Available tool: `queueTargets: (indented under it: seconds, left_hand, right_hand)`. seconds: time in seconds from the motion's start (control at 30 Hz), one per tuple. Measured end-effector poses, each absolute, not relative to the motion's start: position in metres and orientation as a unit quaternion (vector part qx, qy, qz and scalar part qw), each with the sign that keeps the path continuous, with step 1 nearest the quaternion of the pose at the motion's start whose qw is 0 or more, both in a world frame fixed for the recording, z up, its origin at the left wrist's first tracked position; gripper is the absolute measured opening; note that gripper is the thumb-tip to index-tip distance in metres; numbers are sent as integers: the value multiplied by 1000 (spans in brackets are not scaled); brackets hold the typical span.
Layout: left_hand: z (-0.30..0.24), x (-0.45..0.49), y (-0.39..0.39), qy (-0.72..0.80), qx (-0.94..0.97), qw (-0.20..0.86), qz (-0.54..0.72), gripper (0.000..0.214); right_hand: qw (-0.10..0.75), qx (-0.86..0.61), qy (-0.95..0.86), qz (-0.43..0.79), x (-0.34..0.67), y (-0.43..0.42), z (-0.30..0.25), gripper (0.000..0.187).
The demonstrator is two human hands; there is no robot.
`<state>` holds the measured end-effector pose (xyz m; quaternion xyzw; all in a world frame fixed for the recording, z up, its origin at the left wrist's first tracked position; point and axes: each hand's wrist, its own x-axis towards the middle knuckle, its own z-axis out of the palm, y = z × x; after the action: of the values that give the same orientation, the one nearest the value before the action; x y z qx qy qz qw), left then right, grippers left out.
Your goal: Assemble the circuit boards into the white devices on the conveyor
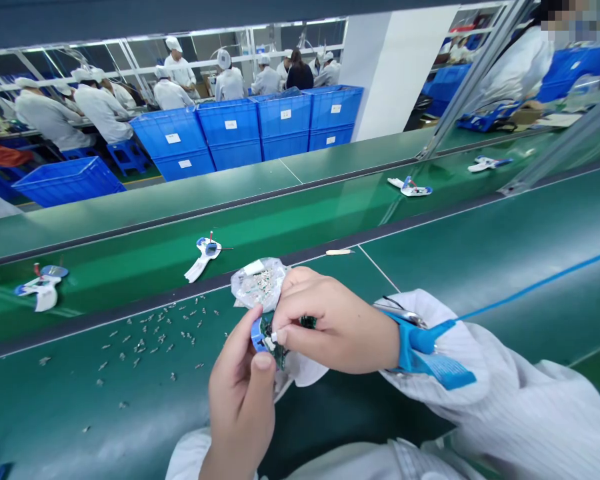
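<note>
One small green circuit board (280, 343) sits pinched between my hands, directly in front of me. My left hand (240, 400) grips its near edge, beside a blue piece, between thumb and fingers; my right hand (335, 327), wearing a blue wrist strap (420, 347), closes its fingers on the far side, with a clear plastic bag (257, 283) bunched against them. Taking the bag as reference: it holds a quantity of small metal parts (260, 283), and dozens more loose metal parts (155, 340) lie scattered on the green worktop (430, 267) to its left. Status of the work: two white-and-blue assemblies (205, 257) lie farther out from the bag and to its left, and two more (410, 188) lie well to its right. I cannot confirm whether the board in hand is complete, as my fingers hide most of it. A pale stick (339, 252) lies just right of the bag. Beyond the worktop, blue plastic crates (230, 127) stand stacked, with co-workers (50, 117) in white gowns seated or standing around them.
</note>
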<state>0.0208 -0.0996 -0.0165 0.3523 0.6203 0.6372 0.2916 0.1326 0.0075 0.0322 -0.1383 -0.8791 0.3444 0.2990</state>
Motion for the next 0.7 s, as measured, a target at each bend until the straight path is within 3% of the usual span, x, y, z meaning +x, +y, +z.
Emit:
queueTargets:
  seconds: [0.2,0.4,0.7]
  left_hand:
    - [-11,21,-103,616,340,325,631,48]
    - [-8,23,-102,612,356,293,642,46]
    - [-18,17,-107,628,517,122,569,38]
  right_hand:
    - [265,-114,-895,341,135,8,42,23]
    - [227,-129,-909,325,135,7,50,25]
    - [181,-132,-921,318,134,4,56,28]
